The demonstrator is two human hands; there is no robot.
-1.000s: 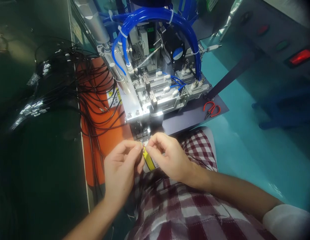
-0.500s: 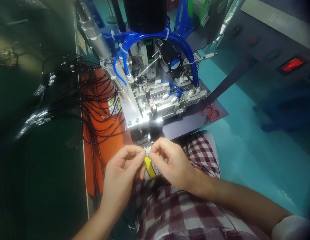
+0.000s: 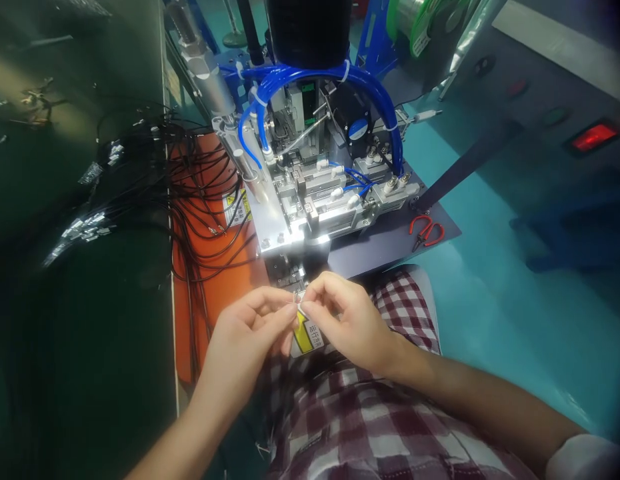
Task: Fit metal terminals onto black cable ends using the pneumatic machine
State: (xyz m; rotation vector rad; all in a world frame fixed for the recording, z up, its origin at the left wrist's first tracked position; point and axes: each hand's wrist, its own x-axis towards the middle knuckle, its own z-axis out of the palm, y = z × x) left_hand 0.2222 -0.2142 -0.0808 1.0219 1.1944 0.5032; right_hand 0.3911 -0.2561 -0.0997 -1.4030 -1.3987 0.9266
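Note:
My left hand (image 3: 253, 323) and my right hand (image 3: 343, 320) meet fingertip to fingertip in front of the machine (image 3: 330, 213). Each one pinches with thumb and forefinger. Something thin and pale, perhaps fine wire ends, shows between the fingertips, but it is too small to name. Just below the fingertips is a yellow and white label (image 3: 305, 337) with printed characters, partly covered by the fingers. The machine's dark front block (image 3: 285, 269) lies just beyond my hands.
Black cables (image 3: 190, 267) with shiny ends spread over an orange mat (image 3: 217, 270) at the left. Red-handled snips (image 3: 426, 233) rest on the dark base plate at the right. Blue hoses (image 3: 380, 93) arch over the machine. A green-rimmed spool (image 3: 423, 30) stands behind.
The view has shifted slightly, so the machine appears further right. Both hands stay pinched together, and a little more of the label's print shows between them.

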